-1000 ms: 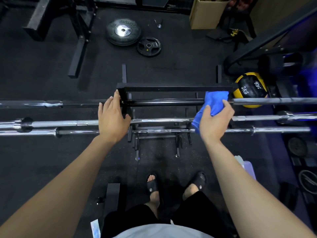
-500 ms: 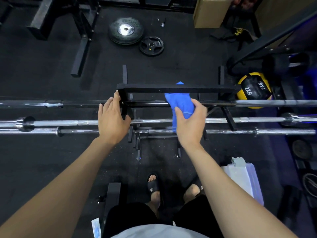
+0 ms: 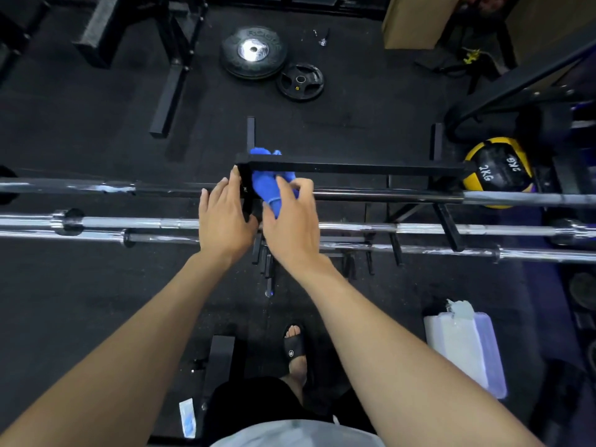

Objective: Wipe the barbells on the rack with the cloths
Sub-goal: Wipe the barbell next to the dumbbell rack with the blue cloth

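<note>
Two chrome steel barbells (image 3: 354, 228) are seen nearest, lying across the black metal rack (image 3: 351, 168). Just beyond, a crumpled blue cloth (image 3: 269, 188) is gripped by the right hand (image 3: 292, 221) against the dark top barbell (image 3: 387, 195) — at its left end. The left hand (image 3: 222, 217) is laid on the rack's upright, fingers straight.

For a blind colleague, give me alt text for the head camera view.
The right hand holds a blue cloth on the top black barbell of a rack, while the left hand rests on the rack's end. Two chrome barbells lie below.
</note>
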